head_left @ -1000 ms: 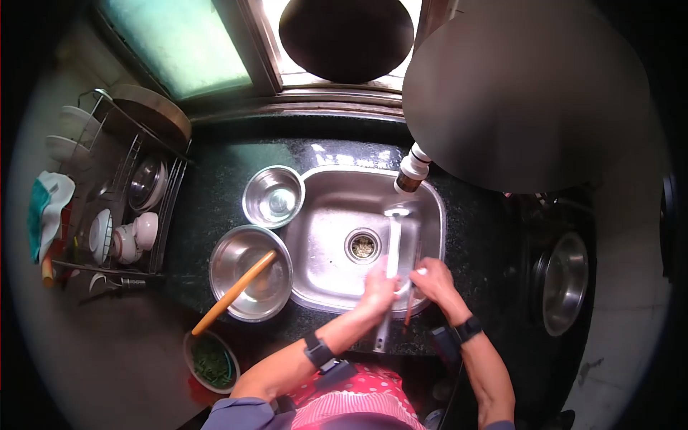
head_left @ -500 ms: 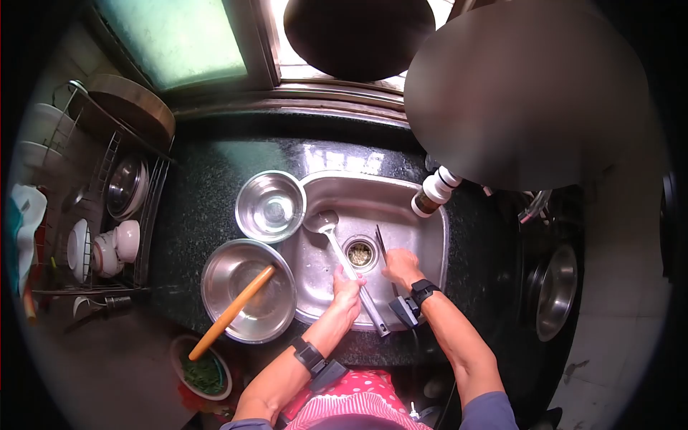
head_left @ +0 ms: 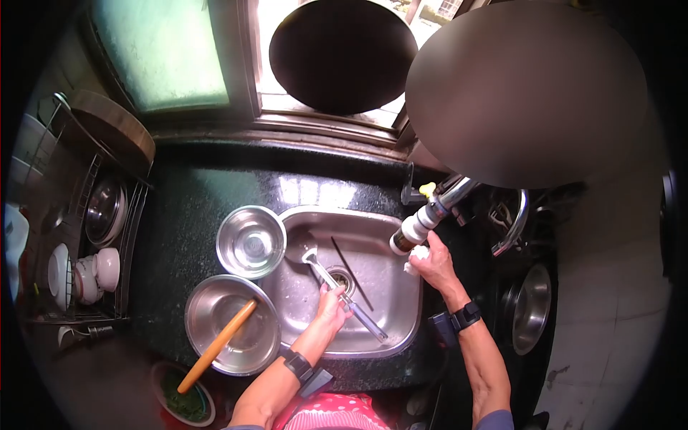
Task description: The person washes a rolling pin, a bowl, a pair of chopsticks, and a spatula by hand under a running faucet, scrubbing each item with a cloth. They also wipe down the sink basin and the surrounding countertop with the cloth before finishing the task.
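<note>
My left hand (head_left: pixel 332 308) is wrapped round the handle of a metal ladle (head_left: pixel 369 324) over the sink (head_left: pixel 390 337). The ladle's bowl lies toward the sink's left wall. My right hand (head_left: pixel 436 266) is at the sink's right rim, its fingers closed on a crumpled white piece (head_left: pixel 418 256), a soft-looking material I cannot identify. Just above that hand is the white tap fitting with a dark section (head_left: pixel 413 229). A thin dark stick-like thing (head_left: pixel 350 269) lies slanted in the sink, across the drain (head_left: pixel 342 281), which the ladle and my left hand partly cover.
Left of the sink are a steel bowl (head_left: pixel 251 242) and a larger steel basin (head_left: pixel 201 322) with a wooden-handled thing (head_left: pixel 222 340) across it. A dish rack (head_left: pixel 132 244) stands at far left. Below sits a bowl of greens (head_left: pixel 188 408). A metal pan (head_left: pixel 532 308) is at right.
My right hand has moved from inside the sink up and right to the tap, and now grips the white piece. The dark stick lies lower in the sink. My left hand keeps the ladle.
</note>
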The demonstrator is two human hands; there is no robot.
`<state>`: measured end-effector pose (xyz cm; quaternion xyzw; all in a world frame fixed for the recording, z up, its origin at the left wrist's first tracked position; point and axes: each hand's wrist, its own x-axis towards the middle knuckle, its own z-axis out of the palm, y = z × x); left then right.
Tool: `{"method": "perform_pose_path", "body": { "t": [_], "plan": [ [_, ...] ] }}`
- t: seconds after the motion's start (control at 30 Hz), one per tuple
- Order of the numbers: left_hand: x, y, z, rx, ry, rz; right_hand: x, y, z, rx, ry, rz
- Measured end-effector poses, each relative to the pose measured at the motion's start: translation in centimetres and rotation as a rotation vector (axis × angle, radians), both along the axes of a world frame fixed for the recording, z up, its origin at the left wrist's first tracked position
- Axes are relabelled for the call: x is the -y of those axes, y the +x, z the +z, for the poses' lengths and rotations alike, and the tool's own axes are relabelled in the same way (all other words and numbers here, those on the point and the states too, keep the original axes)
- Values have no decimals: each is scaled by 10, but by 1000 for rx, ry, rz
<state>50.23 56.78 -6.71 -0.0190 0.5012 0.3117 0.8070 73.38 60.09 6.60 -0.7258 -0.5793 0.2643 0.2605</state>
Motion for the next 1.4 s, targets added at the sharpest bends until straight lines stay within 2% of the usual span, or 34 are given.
{"method": "perform_pose_path", "body": {
  "t": [0.1,0.17,0.27,0.3,0.33,0.4,0.43,0.53,0.57,0.6,0.67,0.7,0.77,0.8,0.87,0.93,1.0,1.03,1.07,1.1,1.13,1.17,1.2,1.23,1.27,1.33,1.37,1.4],
  "plan": [
    [-4,6,-6,22,-30,41,-29,17,7,-59,92,30],
    [-3,10,-5,-123,-78,-63,-50,23,0,-217,317,127],
    [-7,16,-3,-148,-25,-60,-71,17,27,-251,226,189],
    [-13,20,25,-140,2,-18,-79,17,26,-446,207,215],
    [-18,24,33,-147,2,-7,-86,24,12,-455,208,225],
    [-28,30,47,65,119,128,-104,36,-23,-673,83,216],
    [-37,35,75,72,102,151,-105,36,-23,-630,56,256],
    [-51,47,102,133,209,148,-110,31,-14,-737,-3,234],
    [-53,53,107,109,193,162,-108,29,-11,-699,-27,247],
    [-55,59,108,101,201,171,-116,36,-39,-613,4,289],
    [-58,68,104,169,298,137,-115,37,-54,-61,369,420],
    [-59,72,103,163,301,140,-109,33,-43,-66,372,423],
    [-61,79,99,161,256,182,-90,14,-10,-397,166,275],
    [-60,81,94,157,229,200,-78,6,-19,-336,249,170],
    [-59,87,79,144,190,221,-48,-25,-14,-669,124,1],
    [-54,88,42,135,145,246,-5,-44,-52,-971,84,198],
    [-50,78,-8,219,80,327,14,-79,-55,-782,-42,-52],
    [-48,75,24,293,181,317,21,-85,-42,-769,-102,-65],
    [-45,83,-3,294,177,314,32,-88,-26,-752,10,-68],
    [-36,97,-55,718,315,398,33,-92,-26,-606,99,-117],
    [-34,102,-40,1145,452,473,31,-95,-28,-459,190,-165],
    [-31,96,-24,735,316,351,21,-89,-33,-445,141,-212],
    [-29,88,50,327,184,231,6,-78,-35,-430,92,-253],
    [-22,88,72,218,287,193,-5,-72,-2,-412,-17,-247],
    [-17,87,96,220,280,196,-17,-46,-83,-272,156,-82],
    [-22,87,132,81,347,134,-14,-51,-56,-374,139,-60],
    [-24,87,106,132,388,213,-3,-63,-36,-651,67,-122],
    [-28,80,81,181,439,123,10,-83,-17,-934,-19,-182]
  ]
}}
